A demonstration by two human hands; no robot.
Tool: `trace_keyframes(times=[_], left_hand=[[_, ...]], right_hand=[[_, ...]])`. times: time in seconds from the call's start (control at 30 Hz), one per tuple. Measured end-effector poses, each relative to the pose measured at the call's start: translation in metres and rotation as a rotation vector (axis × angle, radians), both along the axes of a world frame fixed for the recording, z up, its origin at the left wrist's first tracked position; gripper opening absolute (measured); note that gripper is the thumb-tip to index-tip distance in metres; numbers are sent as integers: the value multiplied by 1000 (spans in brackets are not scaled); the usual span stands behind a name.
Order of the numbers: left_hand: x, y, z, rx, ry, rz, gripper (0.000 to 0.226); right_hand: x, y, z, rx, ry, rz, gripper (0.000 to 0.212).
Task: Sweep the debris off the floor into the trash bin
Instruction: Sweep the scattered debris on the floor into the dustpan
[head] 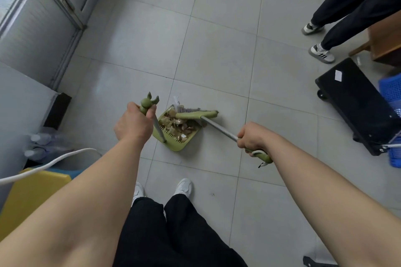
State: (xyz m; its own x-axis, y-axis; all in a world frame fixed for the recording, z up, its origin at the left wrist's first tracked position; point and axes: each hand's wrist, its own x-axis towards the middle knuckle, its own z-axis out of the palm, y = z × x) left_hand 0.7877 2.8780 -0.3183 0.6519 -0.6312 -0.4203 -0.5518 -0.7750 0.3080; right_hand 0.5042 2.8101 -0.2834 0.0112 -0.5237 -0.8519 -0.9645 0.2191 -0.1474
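Observation:
A green dustpan (181, 144) rests on the grey tiled floor in front of my feet, filled with brownish paper scraps and debris (176, 124). My left hand (132, 124) grips the top of the dustpan's upright green handle (147, 104). My right hand (252, 137) holds the broom's metal shaft (219, 127) near its green grip. The green broom head (196, 114) lies across the far edge of the pan, on top of the debris. A few pale scraps (176, 99) lie just beyond the pan. No trash bin is identifiable with certainty.
A yellow bin-like container (32, 197) sits at my lower left with a white cable (54, 161) over it. Plastic bottles (41, 143) stand by the left wall. A black wheeled cart (355, 102) and blue basket (392, 93) are right. Another person's legs (338, 13) stand upper right.

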Motion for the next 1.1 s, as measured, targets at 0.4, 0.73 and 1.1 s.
trace_keyframes(times=[0.4,0.73,1.1], left_hand=[[15,26,0,-36,44,46,53],[44,25,-3,-34,58,43,52],[69,3,-8,29,59,15,49]], right_hand=[[-31,15,41,-88,-29,-132,26],[37,-32,9,-149,-151,-452,15],[98,-37,-45,33,-79,-313,22]])
